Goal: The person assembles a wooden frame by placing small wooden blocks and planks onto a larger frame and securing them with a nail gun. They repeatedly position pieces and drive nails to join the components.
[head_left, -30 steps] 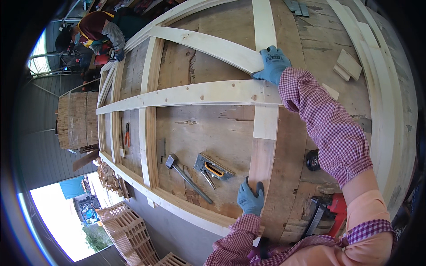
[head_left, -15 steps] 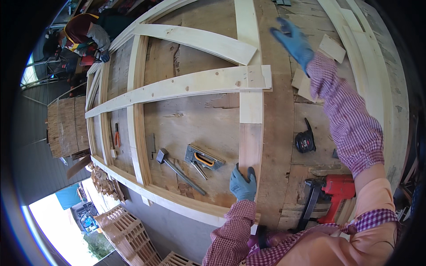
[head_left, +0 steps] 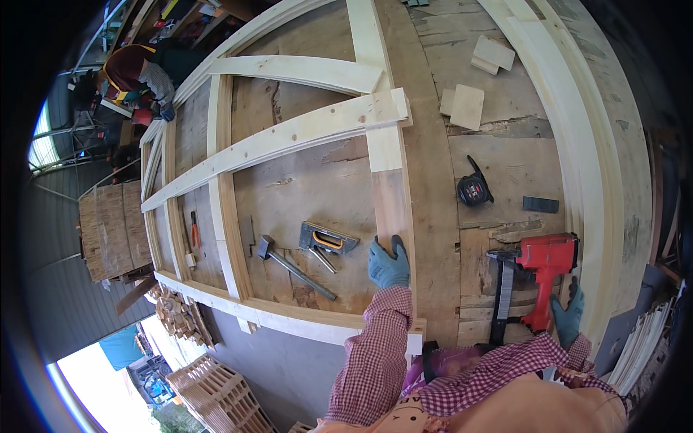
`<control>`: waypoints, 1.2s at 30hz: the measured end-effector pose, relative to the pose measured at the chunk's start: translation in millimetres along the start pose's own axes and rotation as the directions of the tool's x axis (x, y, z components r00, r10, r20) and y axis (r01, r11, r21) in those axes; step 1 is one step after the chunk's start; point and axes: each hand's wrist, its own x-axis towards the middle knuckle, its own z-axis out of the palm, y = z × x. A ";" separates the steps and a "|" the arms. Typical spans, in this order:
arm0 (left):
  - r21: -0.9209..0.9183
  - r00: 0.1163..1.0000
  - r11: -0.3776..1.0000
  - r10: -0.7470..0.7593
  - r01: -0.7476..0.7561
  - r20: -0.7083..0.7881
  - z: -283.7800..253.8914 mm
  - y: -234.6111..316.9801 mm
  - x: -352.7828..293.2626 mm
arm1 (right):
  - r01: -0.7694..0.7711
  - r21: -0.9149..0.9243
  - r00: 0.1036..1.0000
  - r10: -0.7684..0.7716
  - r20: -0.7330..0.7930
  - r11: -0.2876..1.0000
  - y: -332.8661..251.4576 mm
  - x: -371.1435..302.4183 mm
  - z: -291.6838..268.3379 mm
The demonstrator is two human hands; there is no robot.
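Observation:
My left hand [head_left: 390, 264], in a blue-grey work glove, is closed over the near end of a flat wooden board [head_left: 392, 198], fingers at one edge and thumb at the other. This board belongs to a large pale timber frame [head_left: 281, 141] of crossing slats lying on the worktable. At the lower right my gloved right hand [head_left: 568, 313] holds nothing, thumb and fingers apart. It is just right of the handle of a red nail gun [head_left: 547, 261] with a dark magazine, which lies on the table.
Inside the frame lie a hammer [head_left: 296, 268], a hand stapler [head_left: 328, 238] and orange-handled pliers [head_left: 194, 231]. A tape measure [head_left: 474, 189], a dark strip [head_left: 540, 204] and wooden offcuts [head_left: 467, 106] lie right of it. Long boards [head_left: 588, 144] line the right side. A co-worker [head_left: 133, 76] bends over the far-left corner.
My right hand has come back from the far right, near the offcuts, down beside the nail gun. My left hand stays on the board. The view has shifted slightly.

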 end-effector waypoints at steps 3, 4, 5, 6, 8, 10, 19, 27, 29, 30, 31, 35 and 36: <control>-0.019 0.999 0.999 -0.033 0.034 0.029 -9.9 10.3 -1.1 | -0.190 -0.001 0.956 0.186 0.227 0.982 47.9 -10.6 28.6; -0.037 0.998 0.998 -0.040 0.042 0.050 -12.6 12.4 -0.9 | -0.284 0.117 0.919 0.235 0.315 0.952 50.0 -1.4 37.6; -0.055 0.996 0.997 -0.047 0.051 0.070 -15.4 14.0 0.1 | -0.345 0.217 0.895 0.250 0.370 0.913 51.0 6.1 42.6; -0.071 0.994 0.995 -0.059 0.066 0.096 -16.0 11.9 -0.7 | -0.410 0.303 0.866 0.263 0.426 0.860 49.0 14.3 48.1; -0.211 0.995 0.977 -0.022 0.042 0.098 -12.4 5.1 -1.5 | -0.464 0.455 0.853 0.246 0.460 0.760 41.2 25.0 49.9; -0.294 0.997 0.953 0.074 -0.077 -0.023 -10.0 -4.4 6.6 | -0.357 0.424 0.906 0.198 0.374 0.833 39.0 21.5 46.4; -0.041 0.712 0.758 0.591 -0.651 -0.378 -62.2 49.3 173.3 | -0.031 0.024 0.997 0.029 0.067 0.999 -77.9 -2.6 -15.5; -0.048 0.703 0.720 0.658 -0.692 -0.271 -15.6 112.4 277.9 | 0.103 0.079 0.991 -0.110 0.082 0.991 -52.2 4.2 20.7; -0.045 0.705 0.720 0.663 -0.693 -0.251 -5.1 124.2 292.9 | 0.286 -0.024 0.955 -0.283 0.089 0.958 -67.5 12.0 24.2; -0.039 0.705 0.717 0.671 -0.696 -0.232 -3.2 133.5 298.5 | 0.231 0.007 0.955 -0.228 0.192 0.973 -80.6 13.8 13.0; -0.025 0.690 0.705 0.685 -0.708 -0.232 -0.6 144.2 303.3 | 0.171 0.034 0.940 -0.174 0.293 0.985 -88.5 18.0 3.5; 0.020 0.687 0.704 0.698 -0.710 -0.202 15.4 159.2 318.5 | -0.175 0.114 0.808 0.077 0.584 0.978 -79.2 29.8 -10.0; 0.044 0.689 0.706 0.701 -0.707 -0.185 21.7 163.7 319.4 | -0.024 0.131 0.852 -0.049 0.521 0.991 -81.1 29.3 -8.1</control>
